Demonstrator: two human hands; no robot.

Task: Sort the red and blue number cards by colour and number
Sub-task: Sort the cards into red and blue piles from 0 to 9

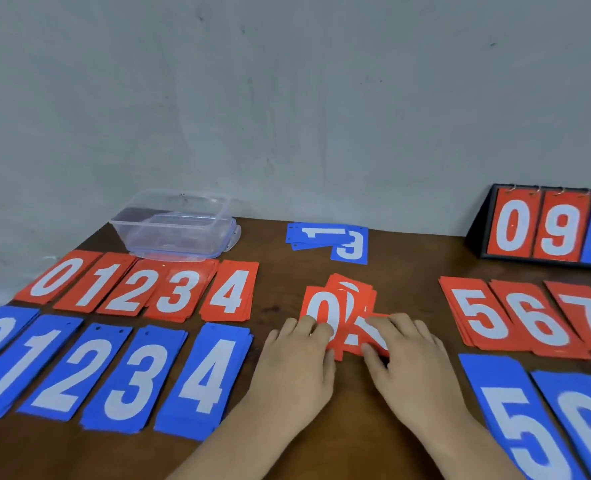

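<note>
Red card pile, thin flat rectangles, top card "0", lies under both hands. Left hand: near-straight fingers rest on it. Right hand: thumb and fingers pinch a tilted red card. Sorted stacks "0"–"4" left of left hand.

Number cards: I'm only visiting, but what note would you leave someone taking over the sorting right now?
Left hand rests on the loose red pile, 0 on top. Right hand pinches a tilted red card from that pile.
Done: red piles 0-4 and blue piles 0-4 on the left; red piles 5-7 and blue piles 5-6 on the right, with more running out of view.
Left to do: the loose red pile, then the small blue stack at the back.
</note>
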